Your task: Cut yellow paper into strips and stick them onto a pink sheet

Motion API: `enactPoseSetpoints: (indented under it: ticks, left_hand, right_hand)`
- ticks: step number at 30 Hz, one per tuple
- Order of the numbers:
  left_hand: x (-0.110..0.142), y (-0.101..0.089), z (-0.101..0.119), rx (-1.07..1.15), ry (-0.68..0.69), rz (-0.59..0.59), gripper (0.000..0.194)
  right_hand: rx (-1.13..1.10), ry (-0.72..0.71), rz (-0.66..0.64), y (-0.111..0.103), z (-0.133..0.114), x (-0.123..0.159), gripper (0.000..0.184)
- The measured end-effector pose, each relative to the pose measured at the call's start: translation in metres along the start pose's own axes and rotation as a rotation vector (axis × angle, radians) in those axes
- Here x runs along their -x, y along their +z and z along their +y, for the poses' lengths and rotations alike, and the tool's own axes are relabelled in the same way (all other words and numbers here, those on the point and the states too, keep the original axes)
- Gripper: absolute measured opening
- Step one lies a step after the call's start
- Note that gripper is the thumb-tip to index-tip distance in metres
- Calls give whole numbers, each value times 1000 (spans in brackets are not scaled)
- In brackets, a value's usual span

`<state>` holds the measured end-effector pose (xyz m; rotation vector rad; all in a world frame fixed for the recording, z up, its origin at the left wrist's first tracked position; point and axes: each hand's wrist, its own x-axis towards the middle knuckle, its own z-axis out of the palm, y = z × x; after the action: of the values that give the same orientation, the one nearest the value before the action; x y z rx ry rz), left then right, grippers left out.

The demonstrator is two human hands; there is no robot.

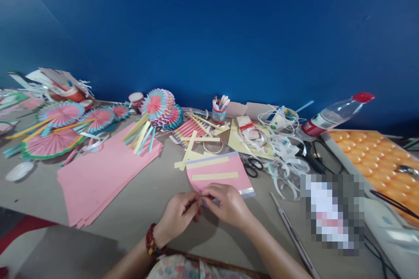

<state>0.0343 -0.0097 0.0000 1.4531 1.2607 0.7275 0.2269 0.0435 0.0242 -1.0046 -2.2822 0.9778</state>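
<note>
A sheet of pink paper (216,169) lies in front of me, with purple strips along its far and near edges and two pale yellow strips across it. Near its right corner a shiny whitish band runs along the purple edge. At the near left corner, my left hand (180,216) pinches with thumb and finger. My right hand (227,204) is closed at the same corner, fingertips almost meeting the left ones. Fingers hide the exact spot they grip. More yellow paper strips (189,150) lie just behind the sheet. Black-handled scissors (252,166) rest at its right.
Stacked pink sheets (108,174) and pleated paper fans (62,115) cover the left. Behind stands a pen cup (219,115). To the right are curled white tape scraps (288,165), a long metal craft knife (293,233), a tilted-looking bottle (334,117) and an orange padded item (376,165).
</note>
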Motion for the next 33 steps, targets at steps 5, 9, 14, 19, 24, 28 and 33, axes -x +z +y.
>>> enactPoseSetpoints:
  ticks: [5, 9, 14, 19, 24, 28, 33]
  left_hand:
    - [-1, 1, -3, 20, -14, -7, 27]
    - [-1, 1, -1, 41, -14, -4, 27]
    - [1, 2, 2, 9, -5, 5, 26]
    - [5, 2, 5, 74, -20, 40, 26]
    - [13, -6, 8, 142, -50, 112, 33]
    - [18, -14, 1, 198, -80, 184, 37]
    - [25, -17, -10, 244, -146, 205, 40]
  right_hand:
    - [166, -59, -12, 2, -2, 1, 14]
    - [258, -89, 8, 6, -3, 2, 13]
    - [216, -47, 73, 9, -2, 1, 12]
    - [126, 102, 146, 0, 4, 2, 11]
    - [81, 234, 245, -30, 26, 7, 9]
    - [145, 365, 383, -68, 52, 16, 13]
    - [272, 579, 616, -123, 88, 40, 20]
